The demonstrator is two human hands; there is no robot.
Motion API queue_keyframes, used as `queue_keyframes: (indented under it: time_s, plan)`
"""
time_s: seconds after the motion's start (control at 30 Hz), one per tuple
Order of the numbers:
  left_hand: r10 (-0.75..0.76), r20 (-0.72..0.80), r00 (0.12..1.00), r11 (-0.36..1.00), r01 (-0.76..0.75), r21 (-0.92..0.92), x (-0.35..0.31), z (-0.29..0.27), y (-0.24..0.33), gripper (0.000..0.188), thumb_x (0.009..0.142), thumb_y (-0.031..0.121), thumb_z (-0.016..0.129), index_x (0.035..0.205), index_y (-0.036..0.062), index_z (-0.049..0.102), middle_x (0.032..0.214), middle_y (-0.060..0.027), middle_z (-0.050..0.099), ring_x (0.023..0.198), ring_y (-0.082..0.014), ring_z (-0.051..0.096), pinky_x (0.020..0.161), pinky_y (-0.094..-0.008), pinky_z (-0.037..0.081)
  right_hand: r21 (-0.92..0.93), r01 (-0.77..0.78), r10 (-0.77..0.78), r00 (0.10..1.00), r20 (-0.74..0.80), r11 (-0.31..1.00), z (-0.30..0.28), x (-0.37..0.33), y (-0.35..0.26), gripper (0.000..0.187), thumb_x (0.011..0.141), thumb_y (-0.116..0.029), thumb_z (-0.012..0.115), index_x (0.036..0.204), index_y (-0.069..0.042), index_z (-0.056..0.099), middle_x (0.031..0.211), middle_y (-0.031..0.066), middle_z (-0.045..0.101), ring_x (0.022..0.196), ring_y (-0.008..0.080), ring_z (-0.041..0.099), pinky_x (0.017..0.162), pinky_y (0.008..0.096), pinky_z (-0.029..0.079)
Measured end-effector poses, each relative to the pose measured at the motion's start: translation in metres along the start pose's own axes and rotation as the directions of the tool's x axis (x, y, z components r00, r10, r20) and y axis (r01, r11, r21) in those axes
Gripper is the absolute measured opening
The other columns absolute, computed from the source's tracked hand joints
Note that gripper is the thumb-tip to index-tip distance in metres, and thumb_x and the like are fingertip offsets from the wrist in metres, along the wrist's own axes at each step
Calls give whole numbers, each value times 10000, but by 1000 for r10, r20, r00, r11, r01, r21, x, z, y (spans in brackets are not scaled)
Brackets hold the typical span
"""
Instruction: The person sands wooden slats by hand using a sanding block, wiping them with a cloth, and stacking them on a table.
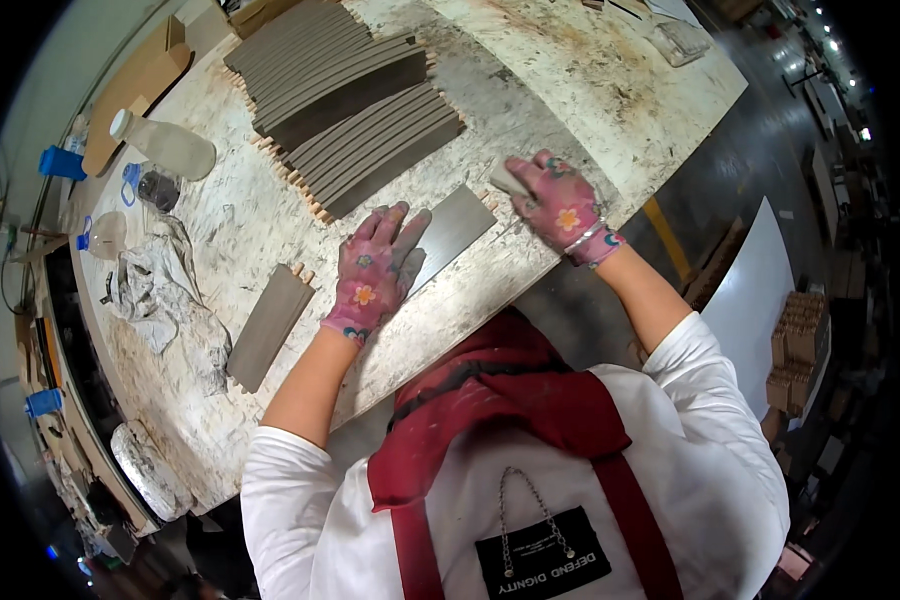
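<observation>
A grey wooden board (457,232) with short dowels at its right end lies flat near the table's front edge. My left hand (370,265), in a pink flowered glove, rests on its left part with the fingers stretched out. My right hand (560,205), gloved alike, is closed around a small pale block (510,180), just beyond the dowel end. Whether the block is a sponge or something harder, I cannot tell. Another grey board (270,335) with dowels lies left of my left hand.
Stacked grey doweled boards (370,150) stand at the back. On the left are a cloudy plastic bottle (175,145), a small dark bottle (157,190), a clear bottle (105,235) and a stained cloth (165,290). The worn white table (610,110) ends close to me.
</observation>
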State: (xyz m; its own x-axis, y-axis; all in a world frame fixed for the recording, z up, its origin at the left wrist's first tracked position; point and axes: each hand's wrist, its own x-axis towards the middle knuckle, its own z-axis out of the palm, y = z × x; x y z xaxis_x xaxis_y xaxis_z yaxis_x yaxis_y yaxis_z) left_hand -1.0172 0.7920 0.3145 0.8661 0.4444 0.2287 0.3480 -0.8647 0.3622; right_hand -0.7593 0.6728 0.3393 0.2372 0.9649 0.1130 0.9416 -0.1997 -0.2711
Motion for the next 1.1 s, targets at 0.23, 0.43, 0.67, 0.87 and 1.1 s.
queue_keyframes:
  time_s: [0.23, 0.43, 0.67, 0.87, 1.1]
  plan:
    - [242, 86, 966, 970, -240, -34, 11, -3, -35, 448, 846, 246, 611, 1282, 155, 567, 1233, -138, 553, 1022, -341, 581, 910, -416, 481, 96, 592, -599, 797, 74, 800, 20, -24, -88, 341, 760, -197, 621, 1096, -164, 669, 756, -4, 583, 752, 189, 591, 847, 408, 468]
    - [241, 55, 969, 966, -234, -114, 16, -5, -33, 445, 801, 161, 634, 1245, 149, 604, 1196, -138, 578, 955, -330, 599, 869, -402, 500, 37, 633, -633, 774, 2, 774, 76, -36, -113, 378, 786, -278, 623, 1149, -380, 632, 769, -100, 500, 873, 108, 562, 1006, 448, 373]
    - [251, 36, 967, 962, -246, -118, 16, -2, -35, 456, 788, 103, 649, 1239, 148, 606, 1199, -140, 587, 951, -336, 598, 863, -398, 506, -190, 259, -307, 902, -303, 947, 25, -25, 27, 371, 720, -203, 708, 1083, -150, 658, 924, 87, 589, 886, 267, 558, 801, 432, 437]
    - [295, 55, 954, 951, -287, -118, 15, 0, -41, 446, 815, 123, 594, 1260, 111, 574, 1179, -147, 615, 1014, -326, 599, 900, -405, 478, 39, 479, -471, 873, -126, 877, 28, -19, -26, 409, 692, -216, 725, 1091, -141, 669, 859, 46, 593, 820, 258, 575, 858, 439, 433]
    - [311, 55, 949, 944, -302, -131, 12, 6, -45, 437, 849, 164, 562, 1280, 93, 554, 1229, -163, 600, 1016, -330, 600, 924, -398, 465, 36, 555, -556, 831, 29, 831, 53, -23, -72, 292, 791, -224, 638, 1082, -237, 659, 833, -5, 604, 819, 184, 597, 905, 437, 434]
